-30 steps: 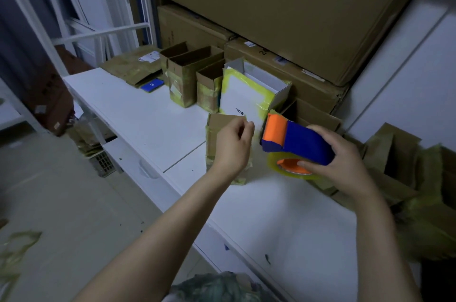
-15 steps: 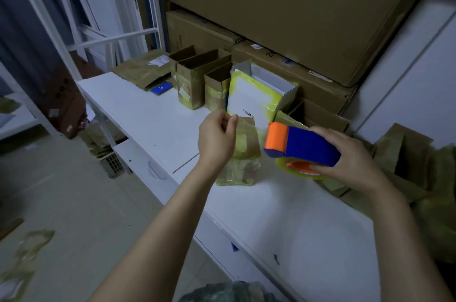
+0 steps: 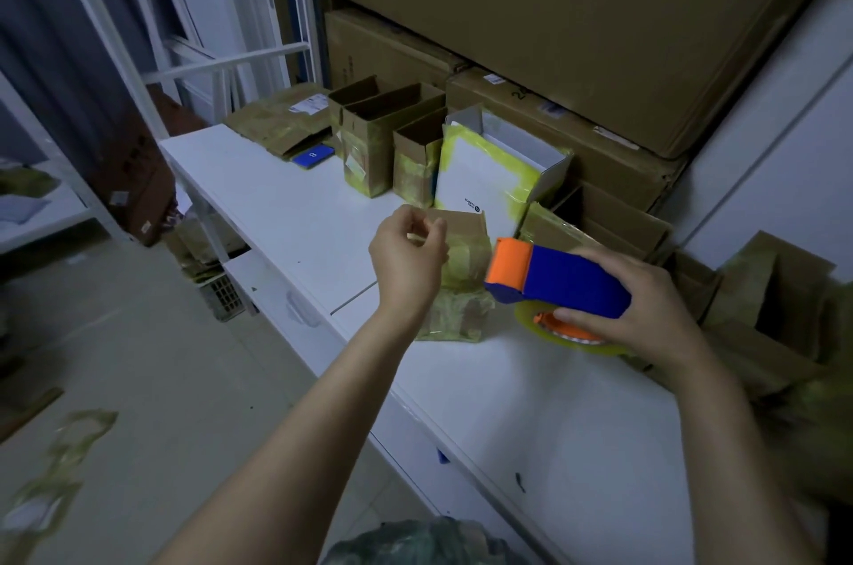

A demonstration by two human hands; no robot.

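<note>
Over the last second my view has swung slightly, but the real change is in the left hand (image 3: 408,262). It was laid over the top of the small cardboard box (image 3: 466,287), and it has now slid off to the box's 9 o'clock side. Its fingers are curled in, and thumb and forefinger pinch a thin pale strip at the box's upper left corner. I cannot tell whether that strip is the flap edge or a loose tape end. The box stands upright near the front edge of the white table (image 3: 531,403), already wrapped in yellowish tape. The right hand (image 3: 646,315) keeps a full grip round the blue tape dispenser (image 3: 577,280), with fingertips curled under onto the tape roll (image 3: 570,338). The dispenser's orange head sits just beside the box at its 3 o'clock; it was crowding the left hand a second ago and is now apart from it. I judge the top is being made ready for another strip, with the left hand steadying the corner and the dispenser poised to lay tape, so I would keep that pinch firm. A white box (image 3: 484,181) stands at 12 o'clock behind, and open cartons (image 3: 383,135) stand at 11 o'clock.
</note>
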